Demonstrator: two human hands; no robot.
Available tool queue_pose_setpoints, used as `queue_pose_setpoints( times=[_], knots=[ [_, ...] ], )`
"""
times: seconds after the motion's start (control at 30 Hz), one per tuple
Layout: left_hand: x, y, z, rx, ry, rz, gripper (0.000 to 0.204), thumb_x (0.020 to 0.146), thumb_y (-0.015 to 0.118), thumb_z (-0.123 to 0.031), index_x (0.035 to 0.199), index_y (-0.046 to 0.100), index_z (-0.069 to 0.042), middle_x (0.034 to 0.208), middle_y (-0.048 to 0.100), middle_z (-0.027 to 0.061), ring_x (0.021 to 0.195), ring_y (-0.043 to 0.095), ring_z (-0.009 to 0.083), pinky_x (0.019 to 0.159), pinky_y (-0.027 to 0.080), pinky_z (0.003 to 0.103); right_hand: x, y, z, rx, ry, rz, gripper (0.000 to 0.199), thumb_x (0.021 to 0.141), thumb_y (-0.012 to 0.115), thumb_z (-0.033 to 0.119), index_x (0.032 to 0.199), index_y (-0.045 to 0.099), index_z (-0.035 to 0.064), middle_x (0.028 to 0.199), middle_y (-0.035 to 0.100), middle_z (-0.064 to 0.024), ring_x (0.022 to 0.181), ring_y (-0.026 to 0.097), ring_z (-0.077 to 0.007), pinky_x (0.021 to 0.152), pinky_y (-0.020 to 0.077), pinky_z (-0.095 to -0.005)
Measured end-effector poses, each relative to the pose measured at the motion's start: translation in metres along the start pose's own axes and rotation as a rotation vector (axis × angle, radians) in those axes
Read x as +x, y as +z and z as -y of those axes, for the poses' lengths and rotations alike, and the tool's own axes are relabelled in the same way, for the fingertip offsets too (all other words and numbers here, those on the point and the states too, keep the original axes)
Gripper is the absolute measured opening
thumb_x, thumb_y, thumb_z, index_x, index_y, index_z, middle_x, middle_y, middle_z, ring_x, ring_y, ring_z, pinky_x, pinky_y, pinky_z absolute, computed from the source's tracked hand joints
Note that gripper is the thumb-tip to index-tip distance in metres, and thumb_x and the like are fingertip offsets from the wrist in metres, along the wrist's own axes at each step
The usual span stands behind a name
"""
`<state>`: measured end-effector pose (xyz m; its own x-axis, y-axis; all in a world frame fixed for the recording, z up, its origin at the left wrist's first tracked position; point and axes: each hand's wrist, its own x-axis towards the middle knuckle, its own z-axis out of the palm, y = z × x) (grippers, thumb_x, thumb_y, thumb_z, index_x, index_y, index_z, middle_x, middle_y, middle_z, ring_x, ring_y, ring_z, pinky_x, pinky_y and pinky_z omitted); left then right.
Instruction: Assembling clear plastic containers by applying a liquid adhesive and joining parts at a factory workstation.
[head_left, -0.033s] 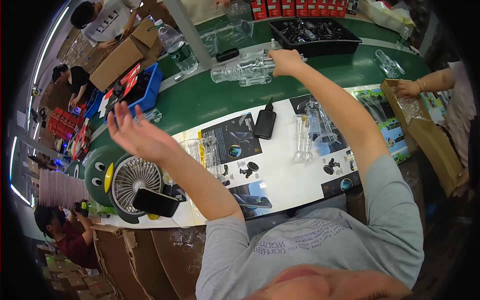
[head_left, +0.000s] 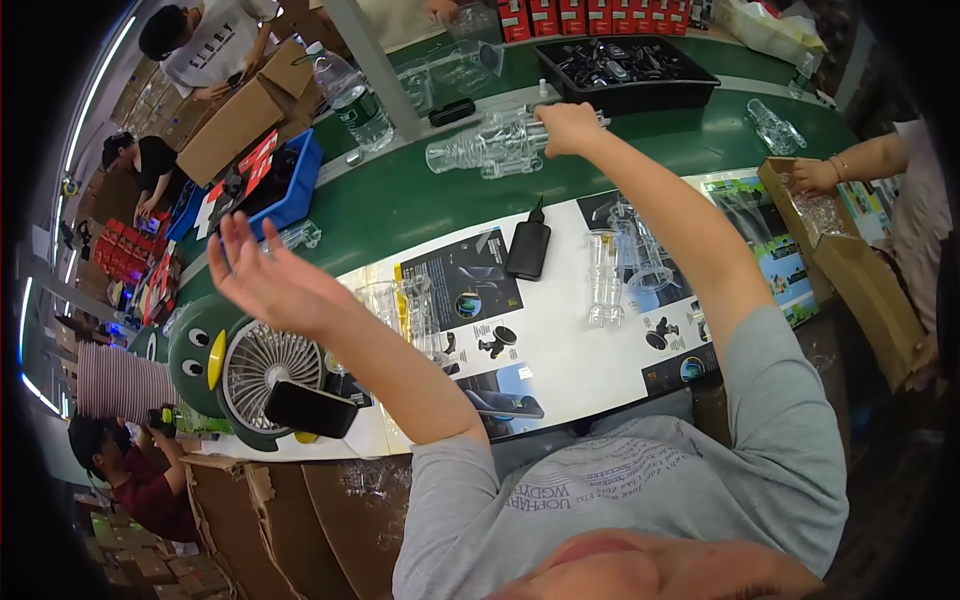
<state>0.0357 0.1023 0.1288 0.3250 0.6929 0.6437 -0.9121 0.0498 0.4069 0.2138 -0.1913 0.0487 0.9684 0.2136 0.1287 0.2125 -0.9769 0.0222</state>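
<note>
My right hand reaches far across the green bench, its fingers bent round the right end of a cluster of clear plastic parts. Raised over the left side, my left hand is empty with its fingers spread. Beyond its fingertips lies a small clear plastic piece. More clear parts lie on the printed sheet, partly behind my left forearm. A black bottle with a pointed nozzle lies between my arms. Left of my right forearm are further clear plastic parts.
A penguin-shaped fan with a phone before it stands at left. Farther back are a blue bin, a water bottle, a metal post and a black tray of dark parts. At right, a person's hand touches an open carton.
My left hand has moved slightly left and nearer to me, still spread. The clear parts at my right hand have shifted very slightly to the right.
</note>
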Motion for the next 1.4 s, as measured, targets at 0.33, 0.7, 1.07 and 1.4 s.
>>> queue_pose_setpoints(
  times=[0.33,0.7,1.07,1.4],
  knots=[
    [-0.012,0.001,-0.058,-0.076,0.197,-0.096,0.026,0.084,0.045,-0.009,0.110,0.045,-0.003,0.115,0.053,0.0194,0.111,0.049,0.0285,0.094,0.036,0.043,0.028,0.063,-0.006,-0.030,0.018,0.052,0.067,0.057,0.078,0.027,0.118,0.050,0.0232,0.104,0.061,-0.0064,0.107,0.055,-0.0267,0.088,0.0407,-0.0427],
    [-0.025,0.001,-0.083,-0.099,0.312,-0.055,0.025,0.084,0.046,-0.012,0.108,0.045,-0.006,0.107,0.055,0.0165,0.106,0.052,0.0281,0.089,0.040,0.042,-0.025,0.009,0.026,0.022,-0.188,-0.009,0.057,0.066,0.069,0.017,0.121,0.052,0.0138,0.111,0.059,-0.0102,0.105,0.054,-0.0302,0.085,0.0479,-0.0436],
    [-0.090,0.041,-0.119,0.041,0.382,0.628,0.032,0.093,0.042,-0.036,0.089,0.046,-0.004,0.063,0.048,0.0069,0.059,0.046,0.0197,0.053,0.034,0.032,-0.159,-0.021,0.111,0.573,-0.635,-0.336,0.030,0.069,0.060,0.011,0.099,0.062,0.0111,0.099,0.062,-0.0060,0.095,0.059,-0.0266,0.077,0.0488,-0.0389],
    [-0.224,-0.170,-0.151,1.045,-0.154,1.087,0.026,0.091,0.047,-0.027,0.087,0.057,-0.003,0.062,0.054,0.0057,0.052,0.053,0.0215,0.049,0.042,0.030,-0.246,0.042,0.160,1.016,-1.144,-0.464,0.015,0.073,0.059,0.016,0.087,0.057,0.0108,0.077,0.052,-0.0057,0.069,0.056,-0.0244,0.056,0.0448,-0.0366]
  ],
)
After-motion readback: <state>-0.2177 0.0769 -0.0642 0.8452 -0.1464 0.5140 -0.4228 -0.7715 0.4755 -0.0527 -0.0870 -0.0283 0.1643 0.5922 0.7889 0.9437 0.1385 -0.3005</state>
